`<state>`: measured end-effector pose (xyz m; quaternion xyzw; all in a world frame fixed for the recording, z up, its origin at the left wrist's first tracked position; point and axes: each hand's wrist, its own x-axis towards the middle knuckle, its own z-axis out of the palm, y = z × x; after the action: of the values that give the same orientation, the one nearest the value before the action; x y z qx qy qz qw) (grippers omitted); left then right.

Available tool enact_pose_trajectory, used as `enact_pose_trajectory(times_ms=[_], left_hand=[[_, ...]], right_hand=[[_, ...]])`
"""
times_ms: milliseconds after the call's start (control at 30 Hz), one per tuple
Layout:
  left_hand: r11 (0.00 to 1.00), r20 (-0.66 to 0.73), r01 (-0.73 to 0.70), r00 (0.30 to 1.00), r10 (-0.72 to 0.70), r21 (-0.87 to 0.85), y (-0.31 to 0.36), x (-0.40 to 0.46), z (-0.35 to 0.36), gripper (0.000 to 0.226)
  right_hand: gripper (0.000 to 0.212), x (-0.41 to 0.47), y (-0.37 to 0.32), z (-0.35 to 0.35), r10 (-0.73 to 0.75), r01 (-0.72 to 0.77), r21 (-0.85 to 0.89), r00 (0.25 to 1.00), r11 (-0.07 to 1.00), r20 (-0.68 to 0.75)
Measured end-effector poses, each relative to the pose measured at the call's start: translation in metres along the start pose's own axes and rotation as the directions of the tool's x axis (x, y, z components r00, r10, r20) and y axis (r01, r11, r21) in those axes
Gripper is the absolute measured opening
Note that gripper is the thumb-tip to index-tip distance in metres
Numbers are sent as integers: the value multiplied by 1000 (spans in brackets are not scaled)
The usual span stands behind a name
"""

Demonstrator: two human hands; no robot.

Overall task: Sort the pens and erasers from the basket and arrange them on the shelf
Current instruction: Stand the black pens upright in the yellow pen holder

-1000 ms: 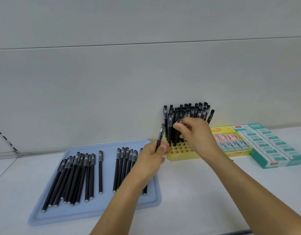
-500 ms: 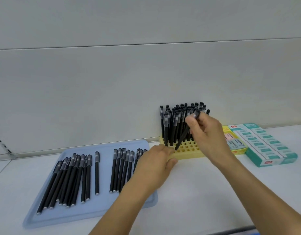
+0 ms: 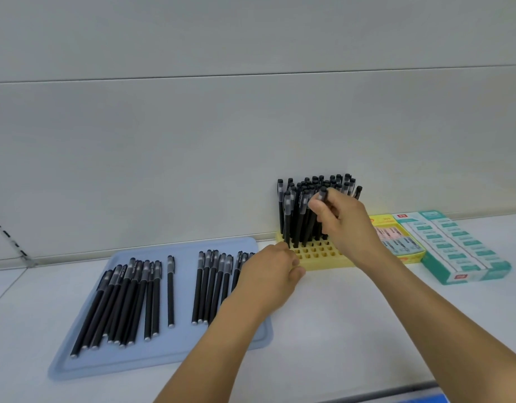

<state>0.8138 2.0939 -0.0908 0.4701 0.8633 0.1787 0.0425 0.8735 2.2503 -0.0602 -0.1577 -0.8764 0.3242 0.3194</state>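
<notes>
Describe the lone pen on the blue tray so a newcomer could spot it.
Find the blue tray left of the yellow pen holder. Two bunches of black pens lie on it; the single pen lies in the gap between them, touching neither.

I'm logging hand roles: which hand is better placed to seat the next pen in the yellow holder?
Right. The right hand already pinches a pen over the yellow holder; the left hand only rests at its front corner.

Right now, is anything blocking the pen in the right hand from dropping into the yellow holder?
Nothing visible does. The right hand pinches the pen over the yellow holder, whose front holes are empty. The left hand touches only its left corner.
</notes>
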Motion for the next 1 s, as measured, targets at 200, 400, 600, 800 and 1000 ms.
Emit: enact_pose_trajectory(times_ms=[200, 400, 600, 800, 1000], left_hand=[[1000, 0, -23, 1000, 23, -21, -4, -7, 5, 35], [1000, -100, -4, 995, 2, -21, -14, -29, 1, 42], [850, -223, 494, 863, -453, 185, -67, -64, -17, 57], [806, -14, 588, 808, -589, 69, -74, -55, -31, 56], [753, 125, 637, 770, -625, -163, -80, -49, -41, 30]], right_hand=[[38, 6, -4, 8, 32, -24, -169, 998, 985, 49], [28, -9, -2, 21, 116, -129, -175, 990, 976, -84], [28, -58, -33, 57, 96, -50, -285, 984, 957, 149], [45, -51, -64, 97, 161, 126, -526, 870, 841, 466], [36, -38, -75, 109, 362, -192, -331, 717, 924, 596]])
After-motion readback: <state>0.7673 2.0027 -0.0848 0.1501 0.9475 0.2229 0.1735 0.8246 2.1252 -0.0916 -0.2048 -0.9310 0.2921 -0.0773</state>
